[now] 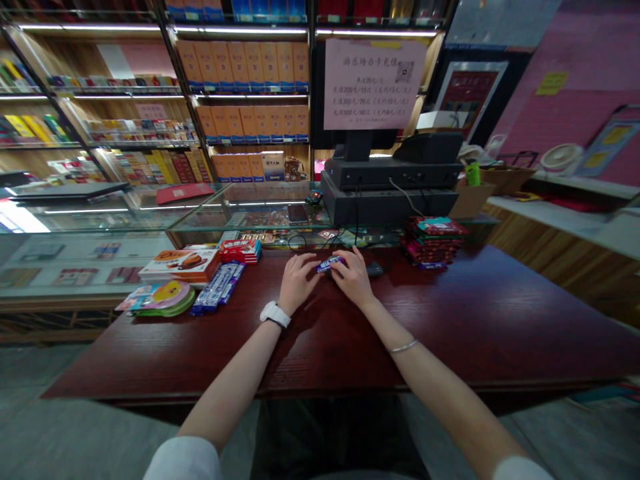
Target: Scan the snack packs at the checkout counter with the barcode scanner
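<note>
Both my hands hold a small purple-wrapped snack bar (pixel 330 264) between them, near the back of the dark red desk. My left hand (pixel 299 280), with a white watch on its wrist, grips the bar's left end with its fingertips. My right hand (pixel 354 279) closes its thumb and fingers on the right end. To the left, several longer purple snack packets (pixel 219 288) lie side by side. A stack of dark red and purple snack packets (pixel 434 241) stands to the right. Beyond my right hand, a dark device (pixel 374 269) is partly hidden.
Orange-and-white boxes (pixel 181 265), red packets (pixel 240 251) and round colourful packages (pixel 163 297) sit on the desk's left (pixel 200 353). Behind are a glass display case (pixel 240 200) with a phone (pixel 298 213), and a register monitor bearing a paper sign (pixel 375 83). A cable hangs near my hands.
</note>
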Available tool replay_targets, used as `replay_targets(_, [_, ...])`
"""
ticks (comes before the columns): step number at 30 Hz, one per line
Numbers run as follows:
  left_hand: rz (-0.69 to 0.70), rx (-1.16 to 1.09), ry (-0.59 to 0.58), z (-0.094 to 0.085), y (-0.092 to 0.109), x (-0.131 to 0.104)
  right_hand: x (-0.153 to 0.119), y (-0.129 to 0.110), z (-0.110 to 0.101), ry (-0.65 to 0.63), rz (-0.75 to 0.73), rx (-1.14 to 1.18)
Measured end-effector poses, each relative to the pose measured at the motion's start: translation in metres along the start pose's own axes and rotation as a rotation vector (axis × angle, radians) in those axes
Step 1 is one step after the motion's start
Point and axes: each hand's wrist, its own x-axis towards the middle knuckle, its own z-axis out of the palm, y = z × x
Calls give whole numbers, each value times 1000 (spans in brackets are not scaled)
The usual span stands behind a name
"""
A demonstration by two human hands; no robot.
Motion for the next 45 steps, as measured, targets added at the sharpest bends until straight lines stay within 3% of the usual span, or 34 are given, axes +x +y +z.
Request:
replay_targets(5, [-36, 35, -10, -3, -5, 1, 6, 1, -3, -119, -31, -14])
replay_targets(10, [-94, 97, 20, -2, -28, 2, 18, 7, -10, -284, -108, -65])
replay_targets(14, [-169, 99, 65, 1, -41, 1, 10, 15, -16, -421, -128, -46])
replay_targets(24, [-200, 96, 25, 2, -33, 1, -18, 63, -23, -706, 117, 68])
replay_targets(31, [-230, 106, -7, 2, -33, 1, -25, 75, -17, -748, 247, 5])
replay_targets(37, [-267, 143, -73, 1, -30, 0, -23, 73, -16, -788, 243, -19])
replay_targets(45, [-292, 145, -54, 0, -32, 0, -21, 75, -17, -710, 165, 44])
